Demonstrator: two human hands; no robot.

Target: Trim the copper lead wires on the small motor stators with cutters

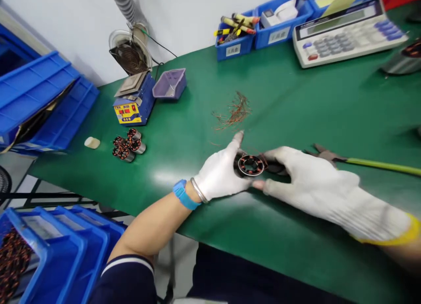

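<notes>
A round motor stator with copper windings and a metal rim is between my hands, just above or on the green table. My left hand, in a white glove, curls round its left side, thumb pointing up and away. From the right, my gloved right hand closes its thumb and forefinger at the rim, beside loose copper leads. Something dark in the hollow of that hand cannot be made out. Behind my right hand lie cutting pliers with green handles. Beyond the stator is a heap of cut copper wire.
Several stators stand at the left, near a blue device with a yellow panel and a purple tray. Blue bins and a calculator line the back. Blue crates stand at the far left.
</notes>
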